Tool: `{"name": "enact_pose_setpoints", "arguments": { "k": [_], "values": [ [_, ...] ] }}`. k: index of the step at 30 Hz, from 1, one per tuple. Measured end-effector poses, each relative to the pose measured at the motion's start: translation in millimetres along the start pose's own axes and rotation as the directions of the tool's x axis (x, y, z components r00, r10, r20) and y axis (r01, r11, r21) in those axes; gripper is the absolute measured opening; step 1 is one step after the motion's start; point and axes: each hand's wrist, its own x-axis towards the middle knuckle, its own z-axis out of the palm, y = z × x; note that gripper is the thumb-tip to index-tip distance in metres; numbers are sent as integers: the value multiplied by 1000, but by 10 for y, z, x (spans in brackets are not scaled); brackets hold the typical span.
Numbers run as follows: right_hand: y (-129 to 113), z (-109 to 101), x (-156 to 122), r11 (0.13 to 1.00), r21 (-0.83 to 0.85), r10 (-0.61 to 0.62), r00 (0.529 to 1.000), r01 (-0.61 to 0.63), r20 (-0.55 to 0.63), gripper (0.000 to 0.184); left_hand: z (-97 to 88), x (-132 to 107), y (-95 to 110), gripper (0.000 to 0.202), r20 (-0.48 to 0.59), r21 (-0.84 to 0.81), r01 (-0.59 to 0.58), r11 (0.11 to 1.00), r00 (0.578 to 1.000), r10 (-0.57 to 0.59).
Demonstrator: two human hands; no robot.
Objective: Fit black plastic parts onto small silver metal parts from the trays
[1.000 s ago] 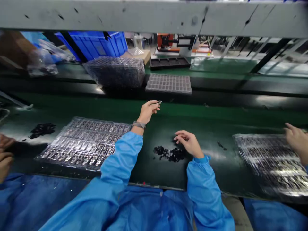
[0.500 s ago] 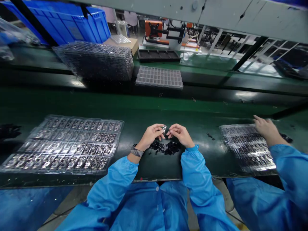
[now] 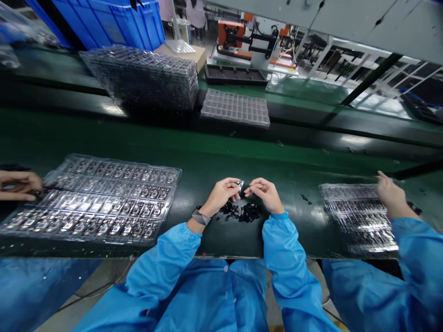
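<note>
Over the dark green bench, my left hand [image 3: 222,193] pinches a small, shiny circuit board [image 3: 240,185] between thumb and fingers. Close beside it on the right, my right hand [image 3: 264,193] is closed in a pinch at a small black piece [image 3: 245,189] by the board. Whether that piece touches the board is too small to tell. Just below both hands lies a loose pile of small black pieces [image 3: 247,213]. A clear tray [image 3: 175,184] with rows of similar boards is to the left of my left hand.
A co-worker's hand [image 3: 20,184] reaches over the left tray's edge. At right, another person's hand [image 3: 392,196] is over a second filled tray [image 3: 346,188]. Stacked clear trays [image 3: 145,78], an empty clear tray [image 3: 235,108], a black tray [image 3: 235,75] and a blue crate [image 3: 117,25] stand behind.
A co-worker's hand has come in from the left over the tray. My hands stay close together, with more dark material showing between them. The view has shifted slightly.
</note>
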Motion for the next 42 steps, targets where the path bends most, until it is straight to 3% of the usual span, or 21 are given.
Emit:
{"name": "enact_pose_setpoints", "arguments": {
  "k": [6,13,28,42],
  "values": [
    [6,3,22,999,-30,-37,996,35,-75,32,9,-13,20,38,7,9,10,1000,1000,-10],
    [41,-15,14,999,28,19,996,-17,-92,38,34,-15,-43,42,24,-25,12,1000,1000,-12],
    [-23,-33,-30,994,-66,81,996,-83,-39,36,49,-15,-23,44,34,-79,4,997,999,-1],
    [32,-16,11,999,-41,-13,1000,13,1,34,61,-73,79,50,76,-39,31,999,997,-28]
  ]
}}
